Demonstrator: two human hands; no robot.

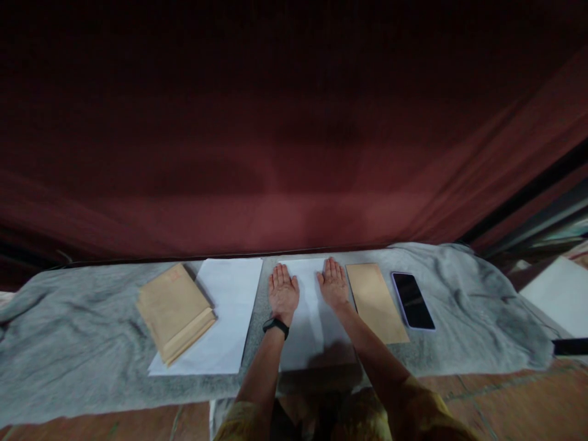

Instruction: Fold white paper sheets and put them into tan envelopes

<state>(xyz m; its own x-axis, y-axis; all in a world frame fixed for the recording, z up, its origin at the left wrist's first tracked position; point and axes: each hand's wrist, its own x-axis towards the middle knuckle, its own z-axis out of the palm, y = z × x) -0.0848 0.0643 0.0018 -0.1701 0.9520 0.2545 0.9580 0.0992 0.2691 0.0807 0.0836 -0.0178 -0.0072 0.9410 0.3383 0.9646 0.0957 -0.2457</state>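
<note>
A white sheet of paper (309, 324) lies between my arms on the grey cloth. My left hand (283, 291), with a black band on its wrist, rests palm down at the sheet's left edge. Over its upper right edge my right hand (333, 283) lies flat, fingers stretched out. Neither hand grips anything. Just right of my right hand is a single brown envelope (375, 300). To the left, a stack of brown envelopes (172, 306) sits askew on a pile of white paper (234, 306).
A phone (413, 300) with a pale purple edge lies right of the single envelope. Wrinkled grey cloth (482, 312) covers the narrow table. Behind it hangs a dark red sheet (285, 214). A white flat object (560, 294) is at the far right, above a tiled floor (519, 404).
</note>
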